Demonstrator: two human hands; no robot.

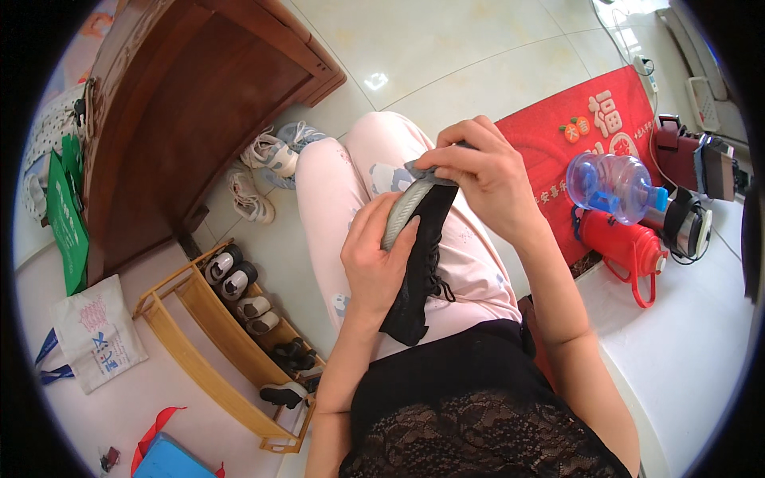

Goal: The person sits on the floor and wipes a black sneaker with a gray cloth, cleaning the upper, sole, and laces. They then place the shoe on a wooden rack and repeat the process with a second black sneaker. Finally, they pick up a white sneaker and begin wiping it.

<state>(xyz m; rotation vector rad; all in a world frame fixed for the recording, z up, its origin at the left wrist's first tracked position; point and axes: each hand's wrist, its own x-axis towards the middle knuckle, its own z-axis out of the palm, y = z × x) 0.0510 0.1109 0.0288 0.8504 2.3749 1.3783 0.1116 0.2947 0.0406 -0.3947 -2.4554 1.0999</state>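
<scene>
A black lace-up shoe (412,287) with a pale, ridged sole lies tilted on its side across my lap, over light pink patterned trousers. My left hand (379,257) grips the shoe around its middle, fingers on the sole edge and thumb on the black upper. Pinched in my right hand (478,173) is a grey cloth (427,173), pressed against the far end of the shoe. The part of the shoe under the cloth and fingers is hidden. Black laces hang loose at the shoe's right side.
A wooden shoe rack (203,343) with several shoes stands at lower left, below a dark wooden panel (197,113). Sneakers (269,152) lie on the tiles. At right are a red mat (526,131), a clear plastic water jug (609,185) and a red bottle (621,239).
</scene>
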